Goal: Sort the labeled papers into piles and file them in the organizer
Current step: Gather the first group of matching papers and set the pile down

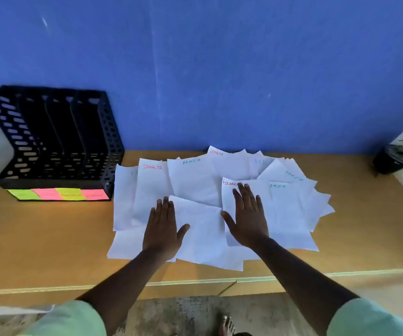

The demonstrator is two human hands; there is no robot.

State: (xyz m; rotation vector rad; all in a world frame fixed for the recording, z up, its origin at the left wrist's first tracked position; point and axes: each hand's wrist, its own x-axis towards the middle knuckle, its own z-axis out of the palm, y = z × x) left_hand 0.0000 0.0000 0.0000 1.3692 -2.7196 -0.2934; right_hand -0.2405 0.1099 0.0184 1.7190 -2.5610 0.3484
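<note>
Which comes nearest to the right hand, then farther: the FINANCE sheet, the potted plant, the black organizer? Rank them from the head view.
1. FINANCE sheet: directly under the right hand, touching it.
2. Potted plant: far right, at the table's back.
3. Black organizer: far left, against the blue wall.

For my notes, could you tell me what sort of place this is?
Probably an office or study desk: a black file organizer with coloured sticky notes, loose labelled papers on a wooden desk, and a small potted plant.
</note>
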